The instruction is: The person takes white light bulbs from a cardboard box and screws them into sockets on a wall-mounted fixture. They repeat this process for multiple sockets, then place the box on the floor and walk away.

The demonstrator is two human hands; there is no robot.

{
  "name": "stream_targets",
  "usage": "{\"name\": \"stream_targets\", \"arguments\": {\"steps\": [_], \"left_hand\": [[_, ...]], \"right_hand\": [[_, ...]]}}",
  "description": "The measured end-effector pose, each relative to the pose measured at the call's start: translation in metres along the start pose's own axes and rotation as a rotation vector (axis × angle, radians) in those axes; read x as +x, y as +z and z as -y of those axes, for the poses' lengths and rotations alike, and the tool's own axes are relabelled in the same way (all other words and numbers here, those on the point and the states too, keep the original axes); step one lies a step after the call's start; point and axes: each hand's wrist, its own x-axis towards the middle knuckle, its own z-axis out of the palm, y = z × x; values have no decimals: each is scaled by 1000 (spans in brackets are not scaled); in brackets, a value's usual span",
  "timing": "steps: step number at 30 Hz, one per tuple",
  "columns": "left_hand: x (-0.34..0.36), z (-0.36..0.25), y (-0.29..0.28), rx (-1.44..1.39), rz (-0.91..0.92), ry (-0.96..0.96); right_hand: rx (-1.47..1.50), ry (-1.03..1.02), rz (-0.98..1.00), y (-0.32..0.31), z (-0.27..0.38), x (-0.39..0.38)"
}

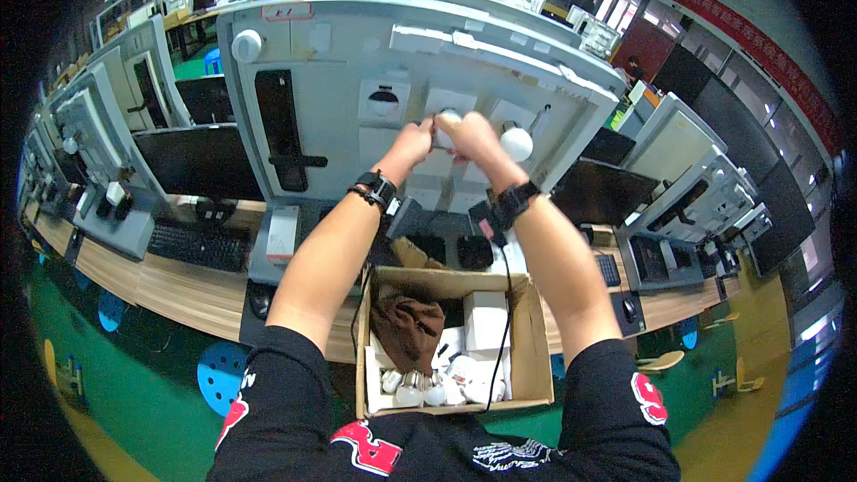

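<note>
Both my arms reach forward to an upright light-grey panel [339, 54]. My left hand [412, 146] is closed, fingers pinched, at a white square plate [451, 100] on it. Beside it my right hand [475, 139] is closed too, its fingertips meeting the left ones over a small pale round part. What the fingers hold is mostly hidden behind them. Just right of my right hand, a round white bulb [516, 145] sticks out from the panel. Left of my hands is another white plate with a dark round opening [384, 102].
An open cardboard box [544, 366] stands close before me, holding a brown cloth [409, 330], white bulbs [410, 394] and small white boxes [486, 319]. A dark cable hangs across it. Monitors [198, 161] and a keyboard [198, 245] flank the panel. A white carton [283, 234] stands at left.
</note>
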Motion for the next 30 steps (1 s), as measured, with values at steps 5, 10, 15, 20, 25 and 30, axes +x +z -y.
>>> {"name": "stream_targets", "arguments": {"steps": [5,10,15,20,25,30], "left_hand": [[-17,-7,8,-316,193,18],[-24,-8,-2,-484,214,-119],[-26,-5,20,-511,257,-78],[-22,-9,17,-453,191,-97],[-33,-10,20,-441,238,-92],[-31,-10,15,-344,165,-53]], "right_hand": [[-728,-226,-72,-7,2,15],[-171,93,10,0,4,5],[1134,265,79,27,-42,20],[1298,283,169,40,-47,28],[1419,279,147,50,-53,25],[1501,212,158,55,-45,23]]}}
